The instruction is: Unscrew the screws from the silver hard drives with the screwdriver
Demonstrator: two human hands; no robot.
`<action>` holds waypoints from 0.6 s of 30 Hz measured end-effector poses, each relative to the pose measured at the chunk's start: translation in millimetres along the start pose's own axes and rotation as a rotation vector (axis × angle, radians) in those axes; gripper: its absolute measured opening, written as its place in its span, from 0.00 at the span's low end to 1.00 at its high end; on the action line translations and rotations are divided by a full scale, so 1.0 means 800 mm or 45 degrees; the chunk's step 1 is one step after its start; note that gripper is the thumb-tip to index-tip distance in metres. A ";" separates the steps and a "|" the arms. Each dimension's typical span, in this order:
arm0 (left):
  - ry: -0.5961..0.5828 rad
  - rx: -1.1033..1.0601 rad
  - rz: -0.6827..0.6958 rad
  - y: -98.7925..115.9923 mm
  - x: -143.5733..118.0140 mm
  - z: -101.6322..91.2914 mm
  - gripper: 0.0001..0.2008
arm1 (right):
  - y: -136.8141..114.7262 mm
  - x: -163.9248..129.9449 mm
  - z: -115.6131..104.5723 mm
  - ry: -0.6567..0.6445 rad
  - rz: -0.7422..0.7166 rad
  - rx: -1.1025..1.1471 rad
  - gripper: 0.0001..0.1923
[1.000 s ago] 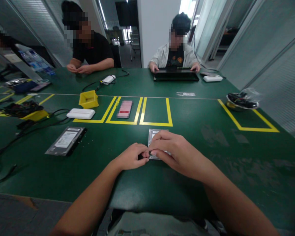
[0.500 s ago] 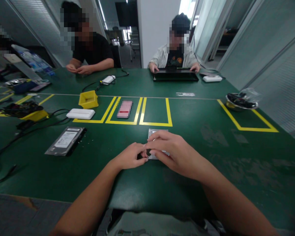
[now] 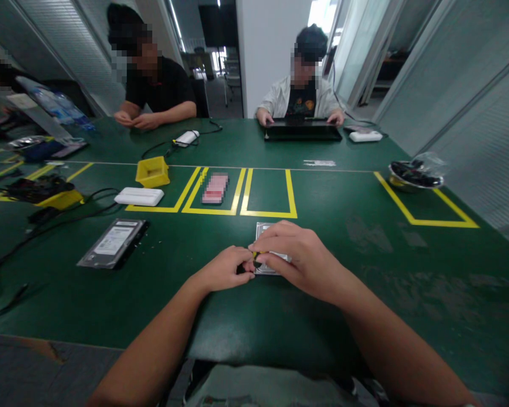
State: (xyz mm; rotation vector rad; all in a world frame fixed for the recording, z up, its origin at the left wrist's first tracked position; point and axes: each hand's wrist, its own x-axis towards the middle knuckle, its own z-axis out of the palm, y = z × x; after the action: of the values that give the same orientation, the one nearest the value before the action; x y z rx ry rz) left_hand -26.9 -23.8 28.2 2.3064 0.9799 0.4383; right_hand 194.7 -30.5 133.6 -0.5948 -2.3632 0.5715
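A silver hard drive [image 3: 263, 228] lies flat on the green table before me, largely covered by my hands. My left hand [image 3: 223, 269] is curled at its left edge, with thumb and fingers closed against it; the fingertips are partly hidden. Over the drive, my right hand [image 3: 303, 252] pinches a small black-and-yellow handle [image 3: 257, 259] that looks like a screwdriver's. Its lower end is hidden between the hands. Farther left rests another, larger hard drive [image 3: 112, 243] with a white label, in a clear bag.
Behind the drive are yellow tape outlines [image 3: 269, 214], one around a pink phone-like object [image 3: 215, 188]. A yellow bin [image 3: 152, 172], a white power bank-like box [image 3: 139, 196] and cables [image 3: 34, 189] lie left. A bowl [image 3: 415, 176] stands right. Two people sit opposite, one holding a black panel [image 3: 303, 131].
My right hand has shifted and turned slightly at the drive, so the yellow on the handle now shows. My left hand has stayed nearly still.
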 end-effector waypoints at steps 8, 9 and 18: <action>-0.003 -0.027 -0.009 -0.002 -0.002 0.001 0.04 | 0.000 -0.004 0.000 -0.023 0.013 0.074 0.12; 0.002 -0.031 -0.014 -0.001 -0.002 0.000 0.04 | -0.001 -0.003 0.000 -0.033 0.015 0.080 0.12; 0.010 -0.014 -0.013 0.001 -0.001 -0.001 0.07 | 0.000 -0.001 0.004 0.029 0.053 0.022 0.08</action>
State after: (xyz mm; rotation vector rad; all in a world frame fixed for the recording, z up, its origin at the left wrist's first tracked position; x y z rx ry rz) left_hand -27.2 -24.5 29.5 2.2904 0.9900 0.4479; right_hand 192.9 -31.6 130.8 -0.6405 -2.3270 0.5999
